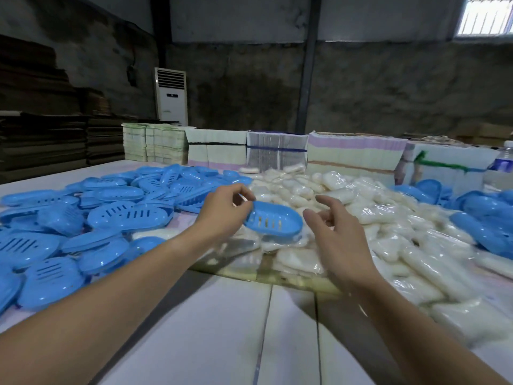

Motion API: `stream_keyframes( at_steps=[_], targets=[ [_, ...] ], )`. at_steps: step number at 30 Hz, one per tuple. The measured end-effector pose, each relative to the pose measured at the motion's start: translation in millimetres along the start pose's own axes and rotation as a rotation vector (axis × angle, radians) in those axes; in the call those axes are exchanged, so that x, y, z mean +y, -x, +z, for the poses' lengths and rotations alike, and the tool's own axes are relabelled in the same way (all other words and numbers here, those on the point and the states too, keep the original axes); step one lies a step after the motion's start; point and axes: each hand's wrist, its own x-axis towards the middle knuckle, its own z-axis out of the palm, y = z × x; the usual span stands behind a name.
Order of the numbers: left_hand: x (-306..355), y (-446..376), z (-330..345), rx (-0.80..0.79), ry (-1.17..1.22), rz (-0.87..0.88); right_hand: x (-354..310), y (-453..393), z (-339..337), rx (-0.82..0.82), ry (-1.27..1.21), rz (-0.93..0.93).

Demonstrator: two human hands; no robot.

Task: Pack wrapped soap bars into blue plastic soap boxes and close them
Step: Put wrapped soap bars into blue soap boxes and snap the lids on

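The left hand (224, 209) is pinching one blue box half (273, 222) by its rim above the wrapped soap pile (388, 226) — the right hand (337, 240) is hovering loose-fingered, holding nothing. Loading seems underway — next, likely picking a bar.

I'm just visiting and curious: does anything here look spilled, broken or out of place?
Nothing stands out. Blue soap boxes and wrapped soap bars lie in loose heaps; the left hand holds one empty box half.
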Motion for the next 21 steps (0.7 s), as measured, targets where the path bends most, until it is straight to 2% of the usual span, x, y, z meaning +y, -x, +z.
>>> stream_keyframes(
  at_steps=[3, 7, 11, 16, 18, 21],
  targets=[
    [4.5, 24.3, 13.1, -0.107, 0.182, -0.044, 4.0, 0.1, -2.4, -0.03, -0.099, 0.073],
    [9.8, 40.6, 12.9, -0.217, 0.283, -0.001, 5.3, 0.4, -5.3, -0.049, -0.059, 0.108],
    [11.2, 49.0, 4.1, -0.406, 0.173, 0.082, 4.4, -2.7, -11.1, -0.05, -0.03, 0.092],
    [13.2, 55.3, 4.8, -0.44, 0.079, 0.221, -0.1, -3.0, -15.6, -0.101, 0.057, 0.092],
    [12.9, 56.8, 5.3, -0.453, 0.05, 0.242, -2.9, -4.1, -22.8, -0.136, 0.169, 0.074],
    [11.9, 59.2, 5.2, -0.534, -0.011, 0.274, -3.2, -16.2, -49.4, -0.124, 0.573, 0.076]
  ],
)
